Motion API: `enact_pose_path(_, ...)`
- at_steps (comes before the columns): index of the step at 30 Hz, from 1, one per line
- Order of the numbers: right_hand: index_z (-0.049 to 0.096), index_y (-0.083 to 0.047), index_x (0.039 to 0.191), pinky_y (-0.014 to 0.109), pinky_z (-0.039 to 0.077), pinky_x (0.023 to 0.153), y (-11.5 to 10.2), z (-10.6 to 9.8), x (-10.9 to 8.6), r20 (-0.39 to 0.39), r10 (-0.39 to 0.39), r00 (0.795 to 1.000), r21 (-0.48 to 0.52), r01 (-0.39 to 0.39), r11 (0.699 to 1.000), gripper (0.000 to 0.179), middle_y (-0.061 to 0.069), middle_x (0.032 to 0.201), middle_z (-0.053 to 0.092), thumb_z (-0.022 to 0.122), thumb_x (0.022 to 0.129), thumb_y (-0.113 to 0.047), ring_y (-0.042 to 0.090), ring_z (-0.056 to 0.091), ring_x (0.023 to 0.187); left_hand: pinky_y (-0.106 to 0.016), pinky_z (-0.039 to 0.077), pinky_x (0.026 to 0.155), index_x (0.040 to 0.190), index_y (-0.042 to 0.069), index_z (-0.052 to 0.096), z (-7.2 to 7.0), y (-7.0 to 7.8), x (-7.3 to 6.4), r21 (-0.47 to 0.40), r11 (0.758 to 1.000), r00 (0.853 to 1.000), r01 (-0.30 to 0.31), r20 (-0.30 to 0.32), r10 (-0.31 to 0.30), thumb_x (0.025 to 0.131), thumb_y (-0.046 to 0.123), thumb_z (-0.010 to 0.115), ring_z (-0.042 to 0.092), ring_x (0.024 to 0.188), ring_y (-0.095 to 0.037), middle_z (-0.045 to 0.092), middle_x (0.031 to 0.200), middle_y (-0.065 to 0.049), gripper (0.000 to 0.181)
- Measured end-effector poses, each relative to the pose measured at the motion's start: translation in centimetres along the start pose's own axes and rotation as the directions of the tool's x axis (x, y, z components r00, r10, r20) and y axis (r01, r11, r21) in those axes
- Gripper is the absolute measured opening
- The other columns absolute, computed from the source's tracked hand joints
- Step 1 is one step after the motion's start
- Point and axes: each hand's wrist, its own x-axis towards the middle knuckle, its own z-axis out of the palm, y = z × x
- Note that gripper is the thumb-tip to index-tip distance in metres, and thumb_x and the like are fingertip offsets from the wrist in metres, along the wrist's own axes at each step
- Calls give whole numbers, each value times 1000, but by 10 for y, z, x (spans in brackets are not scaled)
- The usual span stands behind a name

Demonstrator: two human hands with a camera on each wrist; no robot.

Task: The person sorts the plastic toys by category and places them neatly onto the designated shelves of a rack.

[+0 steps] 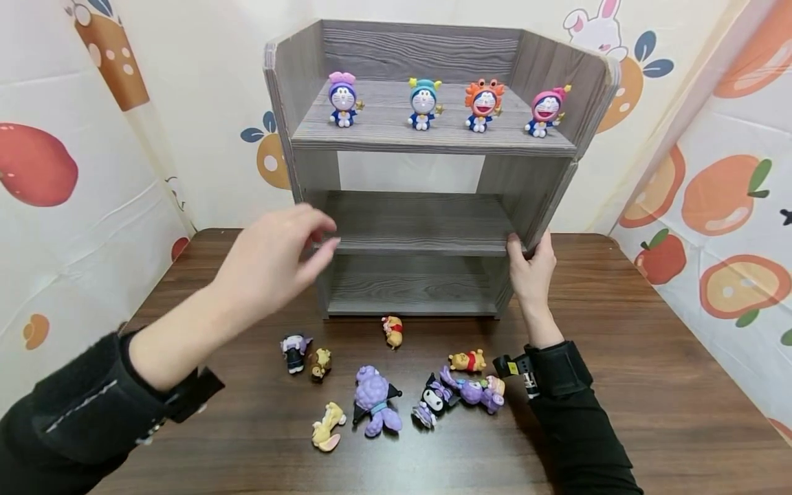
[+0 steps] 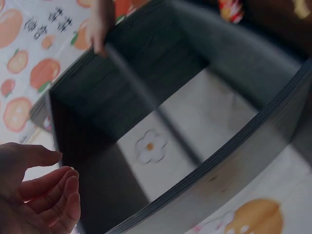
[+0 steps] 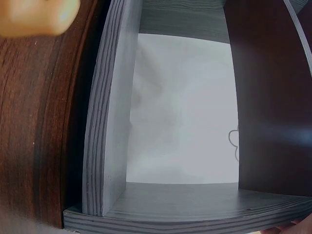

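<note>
A grey wood-grain shelf unit [image 1: 421,249] stands on the table, with a top deck and two lower levels. My right hand [image 1: 533,271] grips its right side panel at the height of the middle board, thumb at the front edge; only a bit of its fingers [image 3: 287,228] shows in the right wrist view. In front of the unit's left side, my left hand [image 1: 272,247] is raised with fingers loosely bent and nothing in them. The left wrist view shows that hand's thumb and fingertips close together beside the unit's top edge.
Several blue cat figurines in hats, one with an orange crab hat [image 1: 484,103], line the top deck. On the brown table [image 1: 247,440] lie a purple plush-like figurine [image 1: 374,399], a black-hooded figurine [image 1: 433,400], a yellow rabbit [image 1: 328,427] and small bears, one red-shirted [image 1: 392,331].
</note>
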Motion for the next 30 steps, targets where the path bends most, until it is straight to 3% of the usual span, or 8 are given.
enact_pose_path(4,50,6,113,19,37,68,16,2,3,2,0,1000,7,0,1000,33,21,96,58,51,82,-5,9,49,80,-29,44,56,85,2,64,17,-4,-22,-39,998,993,52,104,-48,80,10,62,52,63,-14,60,76,-5,9)
enact_pose_path(7,51,5,114,19,37,69,26,3,5,-3,0,1000,4,0,1000,34,19,97,59,52,82,-6,8,49,81,-26,43,54,83,3,64,30,-4,-38,-82,993,981,80,185,-63,78,10,64,50,61,-10,58,73,-1,8)
enact_pose_path(13,52,0,113,20,38,70,35,4,7,-7,-1,1000,-4,1,1000,33,13,97,59,53,83,-11,10,51,83,-26,44,56,85,5,64,51,-2,-66,-97,987,932,130,351,-88,76,14,68,52,64,-8,58,75,2,14)
enact_pose_path(22,52,2,113,19,37,69,31,2,8,-4,6,1000,8,-6,1000,33,15,96,59,53,83,-9,7,49,81,-32,47,63,89,5,63,79,-2,-103,-137,990,882,30,470,38,69,18,74,58,75,-16,60,85,-3,26)
enact_pose_path(28,49,10,113,18,36,68,3,1,2,-1,8,1000,12,-8,1000,33,25,96,57,50,82,-2,6,48,80,-33,47,62,90,6,62,94,0,-121,-158,986,824,46,564,52,63,23,76,57,76,-15,58,86,-2,34)
enact_pose_path(30,49,11,112,17,36,69,-2,1,1,1,13,1000,8,-13,1000,33,26,97,57,50,82,-1,6,48,80,-31,46,59,88,8,62,98,1,-126,-160,986,813,52,579,51,61,23,77,54,72,-11,56,84,1,34)
